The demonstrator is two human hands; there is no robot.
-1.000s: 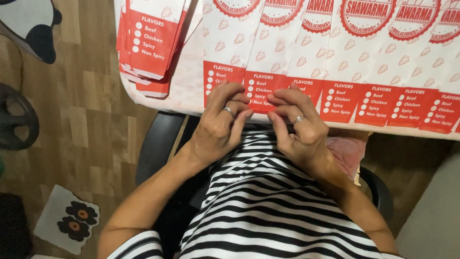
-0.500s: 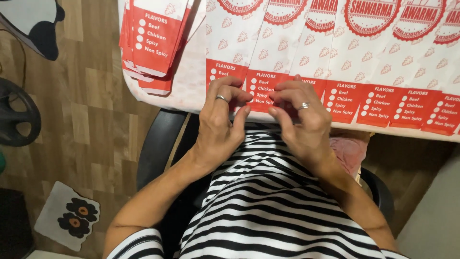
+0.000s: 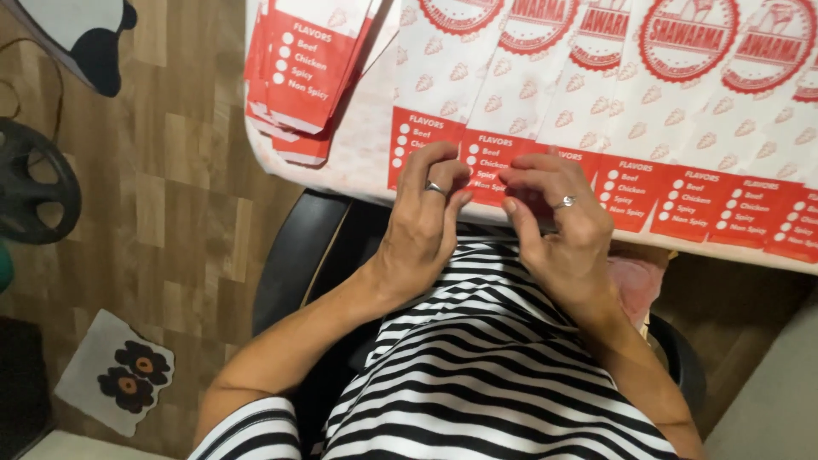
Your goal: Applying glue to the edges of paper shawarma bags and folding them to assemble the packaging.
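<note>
Near the table's [image 3: 358, 175] left corner lies a stack of folded red-and-white paper sleeves [image 3: 302, 72]. Along its near edge runs a row of overlapping flat sleeves [image 3: 682, 128], apparently still to be worked. The left hand [image 3: 422, 226] and right hand [image 3: 558, 226], fingers curled narrow, pinch the red bottom flap [image 3: 487, 166] of one sleeve at that edge.

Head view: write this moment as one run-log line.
left hand: fingertips on paper sleeve's red end | right hand: same | folded stack: left, untouched
</note>
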